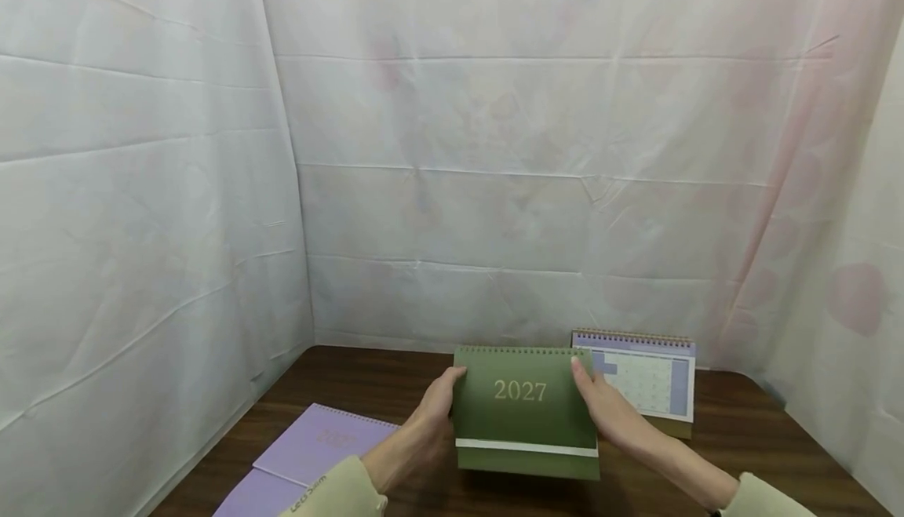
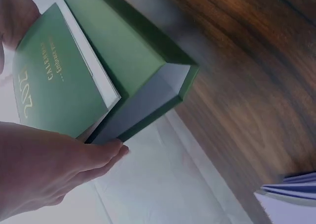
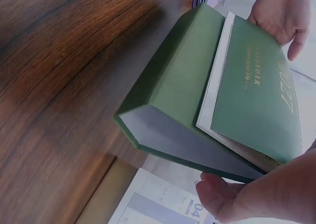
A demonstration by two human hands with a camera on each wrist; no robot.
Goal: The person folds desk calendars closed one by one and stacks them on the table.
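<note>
A green desk calendar (image 1: 524, 415) marked 2027 is held between both hands, its stand folded out into a triangle and its cover facing me. My left hand (image 1: 431, 415) grips its left side, with fingers (image 2: 106, 157) reaching behind the edge. On the opposite side my right hand (image 1: 614, 411) holds the upper right corner, thumb over the cover and fingertips (image 3: 217, 192) at the back panel. In the left wrist view the base of the green calendar (image 2: 148, 61) hangs over the wood table. Its spiral binding runs along the top.
Behind my right hand a purple-and-white desk calendar (image 1: 646, 380) stands upright, open at a month page. A purple calendar (image 1: 318, 454) lies at the left of the dark wood table (image 1: 395, 380), partly covered by my left sleeve. Pale cloth (image 1: 494, 187) hangs behind the table and at both sides.
</note>
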